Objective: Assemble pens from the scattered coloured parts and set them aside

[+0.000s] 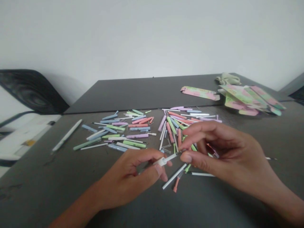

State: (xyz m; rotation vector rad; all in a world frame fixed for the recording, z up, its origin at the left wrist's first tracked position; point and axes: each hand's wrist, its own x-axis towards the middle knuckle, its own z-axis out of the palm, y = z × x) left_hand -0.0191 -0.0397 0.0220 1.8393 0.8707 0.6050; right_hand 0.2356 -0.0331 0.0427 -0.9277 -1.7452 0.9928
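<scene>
My left hand (129, 179) is closed around a white pen barrel (161, 162), with the barrel's open end pointing up and to the right. A slim white refill (171, 157) sticks out of that end. Thumb and fingertips of my right hand (228, 158) pinch the refill's far tip, which they mostly hide. Below the hands, a loose white refill (174, 176) lies beside a small orange clip piece (176, 184). Behind my right hand is a pile of pen parts in purple, orange, green and white, including an orange barrel (170, 132).
Another spread of pen parts, including a green barrel (134, 144), lies left of centre. A whole white pen (67, 135) rests at far left. Flattened pink-green cartons (247, 99) and a crumpled cloth (228, 79) lie at the back right of the dark table (123, 93). A black chair (30, 90) stands left.
</scene>
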